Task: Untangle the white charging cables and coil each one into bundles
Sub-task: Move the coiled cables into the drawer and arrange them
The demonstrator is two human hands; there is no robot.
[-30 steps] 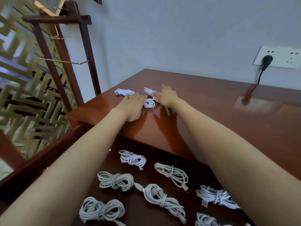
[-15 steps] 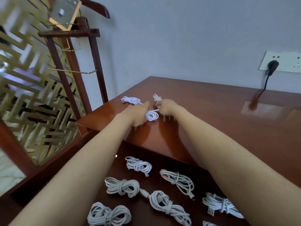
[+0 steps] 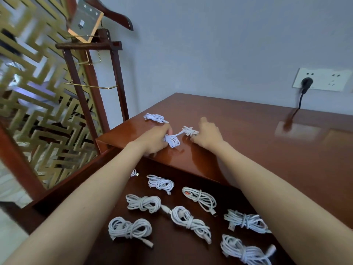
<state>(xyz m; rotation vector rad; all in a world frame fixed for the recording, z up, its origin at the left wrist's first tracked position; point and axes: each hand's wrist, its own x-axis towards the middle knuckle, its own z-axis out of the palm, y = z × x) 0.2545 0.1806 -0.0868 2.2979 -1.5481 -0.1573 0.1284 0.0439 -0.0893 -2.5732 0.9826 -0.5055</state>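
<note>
On the raised reddish table top [image 3: 248,131], my left hand [image 3: 154,139] grips a small white cable coil [image 3: 172,140]. A short strand runs from it to a second small white bundle [image 3: 190,131], which my right hand [image 3: 207,135] holds with curled fingers. A third coiled white cable [image 3: 153,118] lies apart near the table's far left corner. Several tied white cable bundles [image 3: 160,183] lie on the lower dark surface [image 3: 172,251] under my forearms.
A wooden valet stand [image 3: 89,77] and a gold lattice screen [image 3: 28,104] stand to the left. A black plug [image 3: 305,83] sits in the wall socket at the right, its cord dropping to the table. The table's front edge steps down to the lower surface.
Both hands have closed on the two small bundles and drawn them slightly toward me, stretching a strand between them. The view has tilted down.
</note>
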